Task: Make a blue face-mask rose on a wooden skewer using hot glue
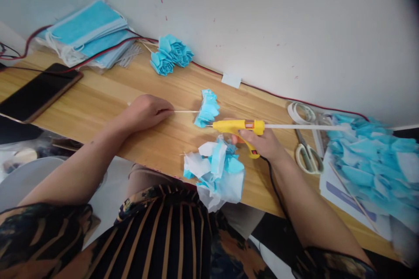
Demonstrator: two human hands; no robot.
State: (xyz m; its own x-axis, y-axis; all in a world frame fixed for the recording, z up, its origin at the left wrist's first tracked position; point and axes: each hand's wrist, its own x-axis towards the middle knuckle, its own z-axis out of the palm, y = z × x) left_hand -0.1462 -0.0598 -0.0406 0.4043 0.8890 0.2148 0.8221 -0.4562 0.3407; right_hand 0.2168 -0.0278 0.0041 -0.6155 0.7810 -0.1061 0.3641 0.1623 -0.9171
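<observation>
My left hand [147,111] rests on the wooden table [98,100], fingers pinched around a thin white stick [185,111] that carries a half-built blue paper flower [207,108] at its far end. My right hand [265,141] grips a yellow glue gun [237,127]. Its nozzle points left and touches the base of the flower. A white glue stick [301,127] sticks out of the gun's back. A loose heap of blue and white cut pieces [216,170] lies at the table's near edge, just below the gun.
Finished blue flowers [170,54] lie by the wall. A stack of blue face masks [88,30] sits at the back left, a dark phone [39,91] in front of it. Scissors [306,152], tape rolls [301,112] and a big pile of blue pieces [373,165] fill the right side.
</observation>
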